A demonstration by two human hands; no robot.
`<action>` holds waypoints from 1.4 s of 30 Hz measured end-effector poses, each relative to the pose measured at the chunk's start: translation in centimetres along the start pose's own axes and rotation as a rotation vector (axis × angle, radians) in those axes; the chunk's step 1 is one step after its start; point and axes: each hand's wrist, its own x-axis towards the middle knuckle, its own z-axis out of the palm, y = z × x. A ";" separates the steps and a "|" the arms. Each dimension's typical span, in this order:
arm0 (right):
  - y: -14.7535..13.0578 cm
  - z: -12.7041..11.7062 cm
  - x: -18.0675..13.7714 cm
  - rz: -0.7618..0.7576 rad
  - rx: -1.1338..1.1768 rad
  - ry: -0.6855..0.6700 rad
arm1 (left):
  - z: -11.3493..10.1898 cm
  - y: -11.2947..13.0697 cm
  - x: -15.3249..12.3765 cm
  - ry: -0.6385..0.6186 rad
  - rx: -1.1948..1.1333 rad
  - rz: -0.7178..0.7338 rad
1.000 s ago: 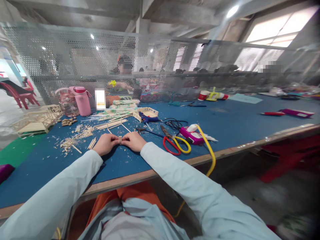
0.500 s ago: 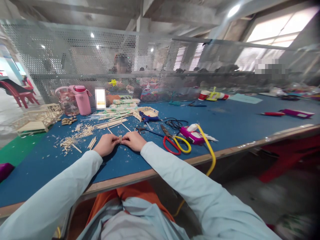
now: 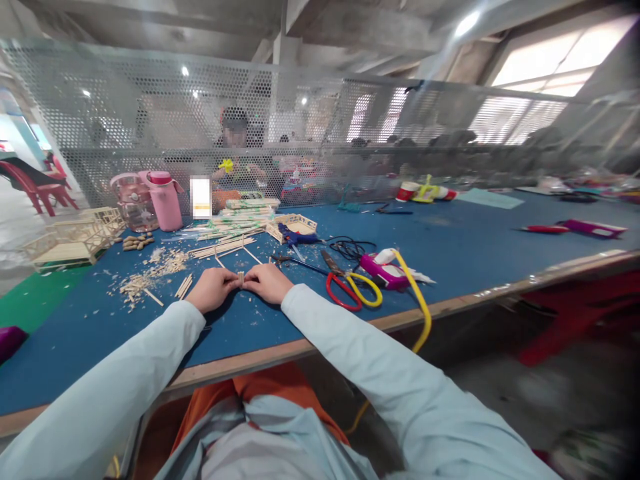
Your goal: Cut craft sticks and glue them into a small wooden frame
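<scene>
My left hand (image 3: pixel 216 289) and my right hand (image 3: pixel 269 281) meet low over the blue tabletop, both with fingers pinched. Between their fingertips is a small bundle of short wooden sticks (image 3: pixel 241 279), partly covered by the fingers. Just beyond the hands, thin sticks (image 3: pixel 251 254) lean or lie at angles. A few cut sticks (image 3: pixel 184 286) rest left of my left hand, beside a heap of wood scraps (image 3: pixel 165 267). Scissors with a red and a yellow handle (image 3: pixel 367 289) lie right of my right hand, near pliers with blue handles (image 3: pixel 305 264).
Bundles of long sticks (image 3: pixel 245 217) lie behind the hands, near a blue glue gun (image 3: pixel 297 235) and a stick-built tray (image 3: pixel 300 223). Stick-built frames (image 3: pixel 65 247), peanuts (image 3: pixel 137 241) and a pink bottle (image 3: pixel 167 203) stand left. A perforated metal screen (image 3: pixel 310 133) borders the back; a person sits beyond.
My hands and the sticks between them stay in place. Behind the screen, the other person's head and hands have shifted slightly.
</scene>
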 end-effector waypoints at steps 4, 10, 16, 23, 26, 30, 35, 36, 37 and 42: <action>0.1 0.0 -0.1 0.010 0.064 0.008 | -0.2 0.0 -0.1 0.014 -0.095 -0.036; -0.3 -0.3 -0.5 0.006 0.172 0.165 | -0.9 0.4 -0.4 0.388 -0.461 -0.177; -1.1 -0.6 -1.2 -0.133 0.111 0.279 | -0.7 2.8 -1.0 0.484 -0.662 -0.017; -1.4 -0.5 -1.6 -0.257 -0.019 0.264 | -0.2 3.1 -0.8 0.474 -0.689 -0.032; -1.5 -0.6 -1.6 -0.279 0.067 0.242 | -0.3 3.2 -0.9 0.410 -0.821 -0.048; -1.7 -1.1 -1.7 -0.252 0.187 0.289 | -0.4 3.6 -1.0 0.434 -0.821 0.005; -2.5 -1.5 -2.2 -0.225 0.195 0.294 | -0.1 4.0 -1.1 0.471 -0.845 0.003; -2.7 -1.5 -2.3 -0.208 0.192 0.303 | 0.0 4.1 -1.1 0.481 -0.853 -0.012; -3.0 -1.5 -2.3 -0.189 0.191 0.311 | 0.1 4.2 -1.1 0.495 -0.863 -0.029; -4.2 -2.5 -2.8 0.002 0.063 0.219 | 0.4 4.1 -1.0 0.605 -0.871 -0.115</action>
